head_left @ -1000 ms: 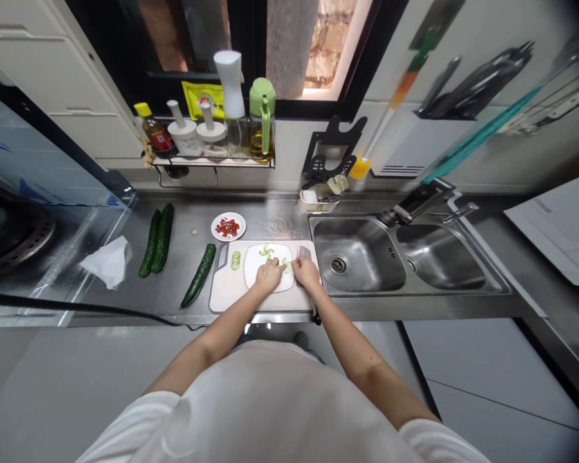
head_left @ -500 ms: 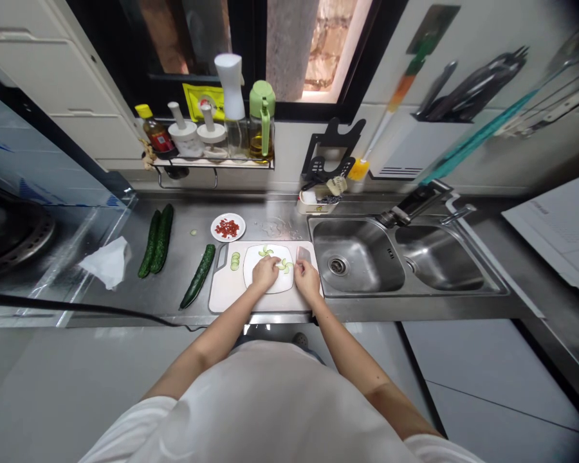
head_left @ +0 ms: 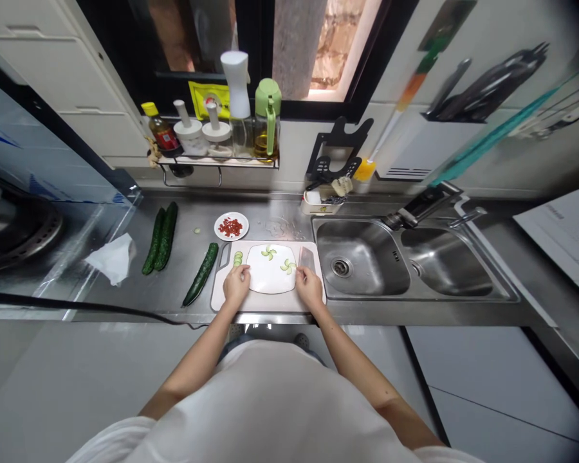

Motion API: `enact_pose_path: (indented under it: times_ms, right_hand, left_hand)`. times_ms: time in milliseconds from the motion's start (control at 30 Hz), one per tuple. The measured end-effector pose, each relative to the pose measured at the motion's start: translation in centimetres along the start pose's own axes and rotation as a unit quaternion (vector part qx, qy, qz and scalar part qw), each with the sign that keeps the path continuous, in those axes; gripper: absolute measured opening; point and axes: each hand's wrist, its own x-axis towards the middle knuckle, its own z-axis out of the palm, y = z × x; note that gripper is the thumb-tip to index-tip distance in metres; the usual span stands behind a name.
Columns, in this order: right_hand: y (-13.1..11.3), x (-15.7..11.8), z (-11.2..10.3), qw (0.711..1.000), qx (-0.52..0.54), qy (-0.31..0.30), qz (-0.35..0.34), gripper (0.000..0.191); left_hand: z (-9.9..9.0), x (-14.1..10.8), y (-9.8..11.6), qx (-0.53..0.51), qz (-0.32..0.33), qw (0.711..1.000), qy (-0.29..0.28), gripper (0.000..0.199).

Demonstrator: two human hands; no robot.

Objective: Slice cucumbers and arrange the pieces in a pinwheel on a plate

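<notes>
On the cutting board [head_left: 260, 303], nearest in my view, the left hand [head_left: 236, 285] and right hand [head_left: 309, 285] flank a white plate [head_left: 270, 280], thumbs and fingers curled at its rim; I cannot tell whether they grip it. The plate carries two pinwheels of cucumber slices [head_left: 288, 266]. The right hand partly covers what looks like a broad blade [head_left: 307, 257]. Beyond, a small dish [head_left: 217, 226] holds chopped red bits [head_left: 230, 226]. Farther, on the rack [head_left: 202, 161], an oil jug [head_left: 267, 122] is part full; I can't identify the white-lidded jars' [head_left: 189, 146] contents.
</notes>
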Motion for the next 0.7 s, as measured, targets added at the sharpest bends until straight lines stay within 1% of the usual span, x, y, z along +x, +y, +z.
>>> enact_pose_path:
  times_ms: [133,267,433,700]
  right_hand:
    - [0.2,0.0,0.3,1.000,0.004,-0.010,-0.006,0.037]
    - [0.1,0.0,0.5,1.000,0.008,-0.011,-0.015,0.036]
    - [0.3,-0.1,0.6,0.999,0.017,0.007,-0.039,0.036]
    - [1.2,-0.3,0.9,0.995,0.063,0.047,-0.059,0.034]
  left_hand:
    - [-0.9,0.2,-1.6,0.042,-0.057,0.997,0.026,0.031]
    - [-1.5,0.7,-2.2,0.063,-0.086,0.993,0.039,0.029]
    - [-1.4,1.3,-2.1,0.081,-0.111,0.989,0.047,0.028]
    - [-0.5,2.3,-1.7,0.086,-0.119,0.988,0.052,0.032]
